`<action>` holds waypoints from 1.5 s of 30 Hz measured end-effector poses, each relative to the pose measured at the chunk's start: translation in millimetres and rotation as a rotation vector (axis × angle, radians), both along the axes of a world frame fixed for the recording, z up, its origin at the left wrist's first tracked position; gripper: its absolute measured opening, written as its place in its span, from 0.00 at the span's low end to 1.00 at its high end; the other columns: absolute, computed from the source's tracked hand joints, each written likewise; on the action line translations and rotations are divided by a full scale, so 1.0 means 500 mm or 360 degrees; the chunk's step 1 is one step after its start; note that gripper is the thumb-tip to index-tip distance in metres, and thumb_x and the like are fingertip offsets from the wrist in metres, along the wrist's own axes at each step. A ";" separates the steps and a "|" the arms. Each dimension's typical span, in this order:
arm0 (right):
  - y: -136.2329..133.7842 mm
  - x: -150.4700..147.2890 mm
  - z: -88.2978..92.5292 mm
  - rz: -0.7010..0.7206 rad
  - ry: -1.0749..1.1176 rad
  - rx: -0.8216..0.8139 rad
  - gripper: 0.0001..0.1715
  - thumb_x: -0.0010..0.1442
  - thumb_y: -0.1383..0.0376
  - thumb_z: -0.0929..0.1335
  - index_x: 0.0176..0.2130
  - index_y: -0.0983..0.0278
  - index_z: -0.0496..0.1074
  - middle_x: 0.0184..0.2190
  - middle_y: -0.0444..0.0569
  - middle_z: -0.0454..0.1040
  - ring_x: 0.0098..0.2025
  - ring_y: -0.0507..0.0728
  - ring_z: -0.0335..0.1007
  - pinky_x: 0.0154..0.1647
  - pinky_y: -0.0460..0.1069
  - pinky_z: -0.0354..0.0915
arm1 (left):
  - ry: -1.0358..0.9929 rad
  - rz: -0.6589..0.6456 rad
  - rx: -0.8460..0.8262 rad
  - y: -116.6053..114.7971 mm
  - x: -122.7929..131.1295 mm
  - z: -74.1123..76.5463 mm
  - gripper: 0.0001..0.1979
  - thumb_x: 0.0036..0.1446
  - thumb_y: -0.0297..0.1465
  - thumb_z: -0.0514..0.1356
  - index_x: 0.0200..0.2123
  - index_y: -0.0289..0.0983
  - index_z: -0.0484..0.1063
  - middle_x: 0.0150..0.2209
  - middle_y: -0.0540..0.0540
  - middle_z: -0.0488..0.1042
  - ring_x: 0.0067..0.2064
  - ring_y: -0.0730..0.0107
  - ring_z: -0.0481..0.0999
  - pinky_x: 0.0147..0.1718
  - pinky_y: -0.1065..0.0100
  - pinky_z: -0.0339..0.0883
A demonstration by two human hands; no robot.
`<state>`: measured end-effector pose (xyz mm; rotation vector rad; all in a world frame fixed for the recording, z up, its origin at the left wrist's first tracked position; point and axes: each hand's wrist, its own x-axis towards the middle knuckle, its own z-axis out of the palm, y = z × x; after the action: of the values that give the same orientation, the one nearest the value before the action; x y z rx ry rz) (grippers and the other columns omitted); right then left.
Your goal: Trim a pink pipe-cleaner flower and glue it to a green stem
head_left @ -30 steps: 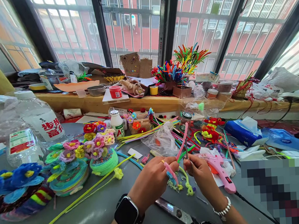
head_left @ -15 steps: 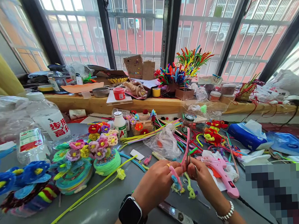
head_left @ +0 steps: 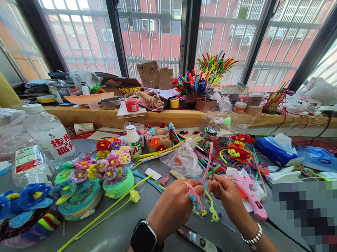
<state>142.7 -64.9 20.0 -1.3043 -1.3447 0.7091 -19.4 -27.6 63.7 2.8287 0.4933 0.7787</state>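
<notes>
My left hand (head_left: 175, 201) is closed on a fuzzy pink pipe cleaner (head_left: 208, 163), whose free end sticks up past the fingertips. A curled pink and blue pipe-cleaner piece (head_left: 194, 198) hangs from the same hand. My right hand (head_left: 227, 194) grips what look like small scissors (head_left: 212, 170), their thin metal tips pointing up just right of the pink stem. The tips and stem look slightly apart. Below the hands lie a coiled yellow-green pipe cleaner (head_left: 214, 210) and a larger metal tool with dark handles (head_left: 201, 241).
A pink glue gun (head_left: 250, 197) with a black cord lies right of my right hand. Pipe-cleaner flowers in round pots (head_left: 119, 183) stand at left, near a long yellow stem (head_left: 97, 218). A crumpled plastic bag (head_left: 181, 159) and a blue tissue pack (head_left: 277, 150) lie farther back.
My hands have moved slightly apart. The scissors tips, which overlapped the pink pipe cleaner before, now stand to its right. The whole view has shifted a little.
</notes>
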 end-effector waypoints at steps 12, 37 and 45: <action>-0.005 -0.003 0.003 0.0008 -0.0026 0.0003 0.29 0.50 0.42 0.56 0.18 0.64 0.56 0.16 0.39 0.50 0.18 0.48 0.42 0.17 0.44 0.43 | 0.0237 0.0071 -0.0014 -0.002 0.006 0.000 0.04 0.52 0.26 0.50 0.30 0.35 0.64 0.29 0.47 0.68 0.30 0.72 0.67 0.29 0.72 0.62; -0.005 -0.012 0.009 0.0234 -0.0040 -0.0056 0.29 0.48 0.42 0.58 0.22 0.65 0.59 0.19 0.41 0.53 0.22 0.50 0.46 0.20 0.44 0.46 | 0.0326 0.0153 0.0125 -0.009 0.002 0.008 0.06 0.51 0.25 0.51 0.34 0.37 0.63 0.35 0.49 0.68 0.34 0.68 0.67 0.33 0.66 0.62; -0.005 -0.010 0.008 0.0065 -0.0148 -0.0108 0.29 0.46 0.41 0.59 0.18 0.64 0.56 0.18 0.42 0.53 0.22 0.51 0.47 0.21 0.45 0.46 | 0.0335 0.0147 0.0154 -0.009 0.002 0.009 0.05 0.53 0.26 0.49 0.34 0.37 0.63 0.34 0.48 0.69 0.34 0.68 0.67 0.33 0.66 0.62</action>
<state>137.5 -67.5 24.1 -1.3816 -1.4366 0.7354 -18.4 -32.0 68.3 3.0139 0.6368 0.5356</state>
